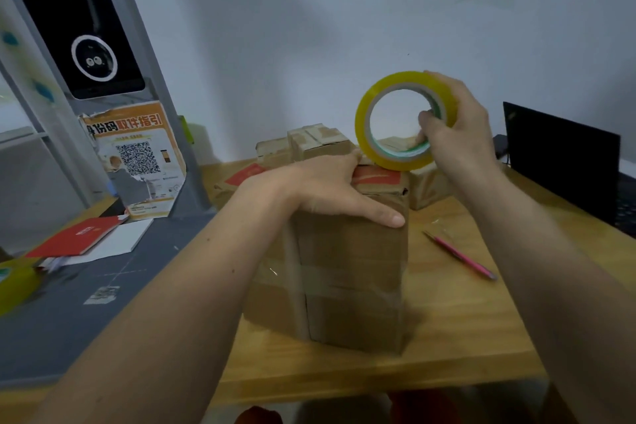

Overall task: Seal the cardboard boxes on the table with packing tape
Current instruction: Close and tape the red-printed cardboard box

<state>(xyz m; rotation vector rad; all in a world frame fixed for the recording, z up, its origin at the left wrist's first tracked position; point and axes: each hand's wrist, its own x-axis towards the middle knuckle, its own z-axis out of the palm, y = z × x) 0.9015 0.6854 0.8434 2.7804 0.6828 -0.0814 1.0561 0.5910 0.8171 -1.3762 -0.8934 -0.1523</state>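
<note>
A tall cardboard box, already crossed with clear tape strips, is standing upright near the middle of the wooden table. The left hand is lying flat on its top, fingers straight and pressing down, thumb stretched along the near edge. The right hand is gripping a yellow roll of packing tape, fingers hooked through its core, holding it on edge at the box's far top corner. More cardboard boxes are sitting behind. A pink pen is lying on the table to the right, near a black laptop. On the left, a red booklet and a QR-code poster are resting by a grey mat.
</note>
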